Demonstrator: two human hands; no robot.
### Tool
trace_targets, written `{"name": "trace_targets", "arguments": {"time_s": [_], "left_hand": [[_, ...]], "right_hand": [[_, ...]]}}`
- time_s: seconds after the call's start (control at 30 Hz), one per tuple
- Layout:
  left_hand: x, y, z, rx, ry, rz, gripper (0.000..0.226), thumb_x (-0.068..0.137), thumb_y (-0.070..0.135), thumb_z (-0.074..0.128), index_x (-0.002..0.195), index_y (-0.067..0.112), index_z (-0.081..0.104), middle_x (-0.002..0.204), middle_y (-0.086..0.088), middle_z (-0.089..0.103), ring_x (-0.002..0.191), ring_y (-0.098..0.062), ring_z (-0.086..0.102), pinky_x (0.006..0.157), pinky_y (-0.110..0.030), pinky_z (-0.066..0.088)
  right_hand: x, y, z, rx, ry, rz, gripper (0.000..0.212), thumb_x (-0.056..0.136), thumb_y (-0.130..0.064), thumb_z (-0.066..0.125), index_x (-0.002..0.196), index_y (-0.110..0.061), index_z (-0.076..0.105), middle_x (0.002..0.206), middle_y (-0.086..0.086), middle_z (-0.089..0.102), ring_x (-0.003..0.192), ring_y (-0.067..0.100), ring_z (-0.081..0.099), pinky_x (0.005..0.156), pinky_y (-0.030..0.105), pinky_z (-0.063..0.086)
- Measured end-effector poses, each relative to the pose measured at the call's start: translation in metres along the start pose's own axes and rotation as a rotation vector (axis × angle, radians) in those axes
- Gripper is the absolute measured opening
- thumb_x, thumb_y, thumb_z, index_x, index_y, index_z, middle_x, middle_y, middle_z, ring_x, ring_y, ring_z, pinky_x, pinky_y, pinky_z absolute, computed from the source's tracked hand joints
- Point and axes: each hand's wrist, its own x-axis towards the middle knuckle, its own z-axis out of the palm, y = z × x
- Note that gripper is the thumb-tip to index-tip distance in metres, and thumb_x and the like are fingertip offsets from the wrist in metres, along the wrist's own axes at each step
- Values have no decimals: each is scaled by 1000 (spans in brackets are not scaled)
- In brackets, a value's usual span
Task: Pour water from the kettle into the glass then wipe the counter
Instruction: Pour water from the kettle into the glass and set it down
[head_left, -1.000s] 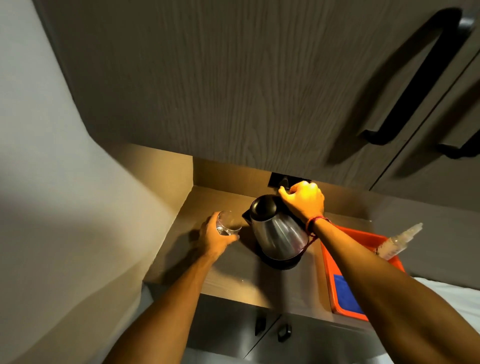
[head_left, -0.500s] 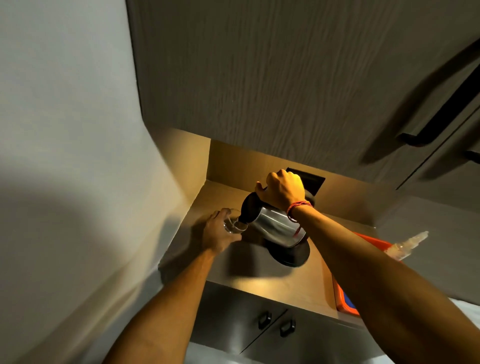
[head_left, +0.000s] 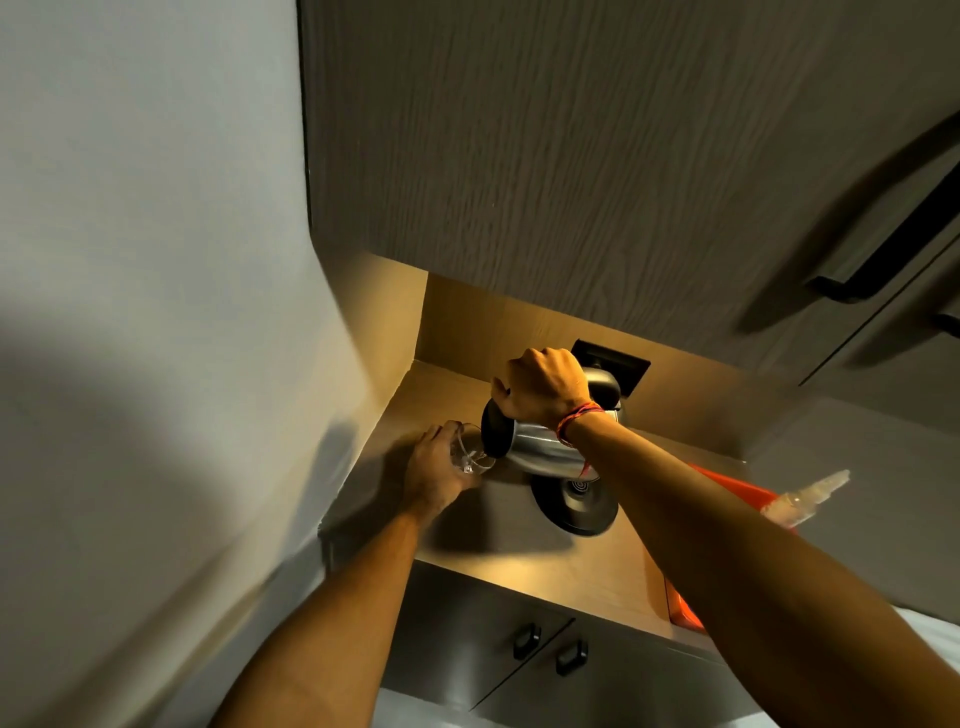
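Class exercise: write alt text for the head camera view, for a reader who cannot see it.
The right hand tips a steel kettle, lifted off its black base, with its spout at a glass held by the left hand above a wooden counter. An orange tray lies to the right, under dark cupboards.

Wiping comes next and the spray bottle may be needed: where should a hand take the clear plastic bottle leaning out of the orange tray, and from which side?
Grip the clear plastic spray bottle around its wider lower body, coming from above right. It leans with its narrow top pointing up and right, clear of the orange tray, while the right hand and forearm block the left side.
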Motion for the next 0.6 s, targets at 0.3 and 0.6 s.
{"name": "trace_targets", "arguments": {"time_s": [0.3,0.6], "left_hand": [[1,1,2,11,-3,-1,77,64,23,93,132,14,57,129,-7,62,120,-25,58,100,-39,53],[5,10,5,-76,-16,-15,73,61,23,92,125,15,58,119,-7,62,107,-24,60,84,-35,55]], "right_hand": [[0,-3,2,-47,28,-44,41,88,-39,53,53,-17,48,43,-8,32,38,15,35,46,19,27],[-13,22,4,62,53,108,55,92,-44,53,48,-19,32,45,-6,33,42,18,44,47,23,29]]}}
